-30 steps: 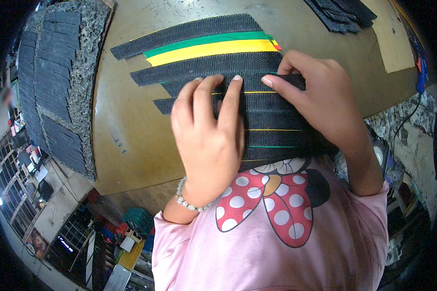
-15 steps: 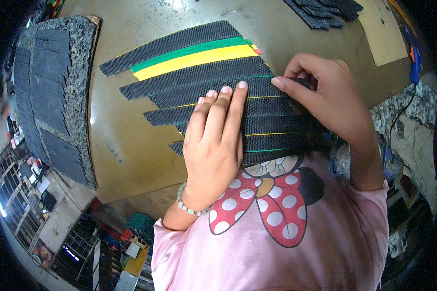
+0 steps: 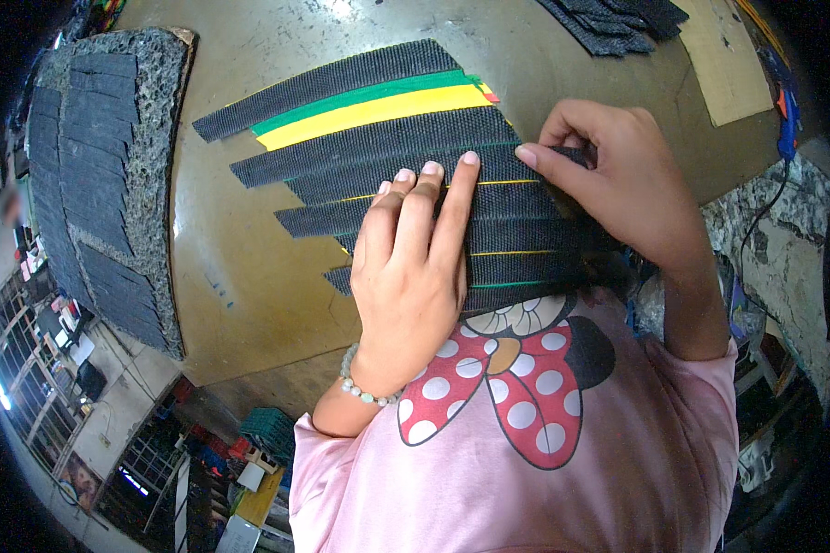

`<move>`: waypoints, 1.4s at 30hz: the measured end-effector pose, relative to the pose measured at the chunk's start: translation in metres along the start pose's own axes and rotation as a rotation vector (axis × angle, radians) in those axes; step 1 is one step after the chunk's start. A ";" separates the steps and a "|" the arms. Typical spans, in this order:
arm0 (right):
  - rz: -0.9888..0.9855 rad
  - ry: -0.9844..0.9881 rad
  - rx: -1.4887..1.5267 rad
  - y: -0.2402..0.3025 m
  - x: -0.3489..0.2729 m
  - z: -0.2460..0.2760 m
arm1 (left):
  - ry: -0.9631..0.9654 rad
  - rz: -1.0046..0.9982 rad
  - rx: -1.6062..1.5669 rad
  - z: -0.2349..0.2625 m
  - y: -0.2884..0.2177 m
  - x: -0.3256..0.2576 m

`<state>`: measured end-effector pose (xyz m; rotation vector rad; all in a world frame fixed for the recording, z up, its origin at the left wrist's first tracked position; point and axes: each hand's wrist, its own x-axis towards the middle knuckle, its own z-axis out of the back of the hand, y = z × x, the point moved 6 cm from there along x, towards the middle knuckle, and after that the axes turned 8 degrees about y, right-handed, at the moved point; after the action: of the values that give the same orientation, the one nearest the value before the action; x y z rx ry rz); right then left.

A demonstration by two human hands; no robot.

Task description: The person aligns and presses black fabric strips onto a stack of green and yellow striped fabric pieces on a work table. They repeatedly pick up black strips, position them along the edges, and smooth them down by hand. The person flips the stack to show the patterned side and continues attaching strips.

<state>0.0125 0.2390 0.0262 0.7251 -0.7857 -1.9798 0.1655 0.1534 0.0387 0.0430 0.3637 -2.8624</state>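
Your left hand (image 3: 413, 276) lies flat, fingers together and stretched toward twelve o'clock, pressing down on a fanned stack of dark mesh strips (image 3: 387, 175) spread over a tan worktable (image 3: 240, 267). The strips overlap like shingles, each stepped a little toward six o'clock from the one above, with thin yellow and green edges showing between them. Near the top of the fan, at about eleven o'clock from your left hand, a green strip (image 3: 360, 97) and a yellow strip (image 3: 378, 112) lie side by side. Your right hand (image 3: 622, 180), at two o'clock from the left, has its fingers curled and pinched on the right-hand end of one dark strip, index finger extended along its edge. It looks as though you are seating a strip into the fan while the left hand holds the rest steady; the next move would call for keeping that flat pressure on while the pinched end is lined up evenly with its neighbours. At nine o'clock, well apart, more dark pieces rest on a rough grey mat (image 3: 161, 138). Another small pile of dark strips (image 3: 618, 18) sits at one o'clock near the far edge.
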 end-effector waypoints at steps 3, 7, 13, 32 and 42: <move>-0.042 0.033 -0.030 -0.004 0.001 -0.002 | -0.008 0.002 -0.005 -0.001 0.001 -0.001; -0.063 0.042 -0.034 -0.005 -0.002 0.001 | -0.026 0.005 0.010 -0.004 0.000 -0.003; 0.148 -0.240 -0.521 0.039 -0.023 -0.001 | -0.064 -0.012 0.007 -0.004 0.000 -0.004; 0.215 -0.317 -0.462 -0.018 0.141 0.085 | -0.024 -0.193 -0.378 0.015 -0.020 -0.029; 0.170 -0.250 -0.318 -0.034 0.175 0.098 | -0.395 -0.358 -0.204 0.036 0.014 0.140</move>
<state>-0.1569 0.1261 0.0297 0.2199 -0.6307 -1.9983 0.0337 0.0966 0.0620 -0.6782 0.6290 -3.0557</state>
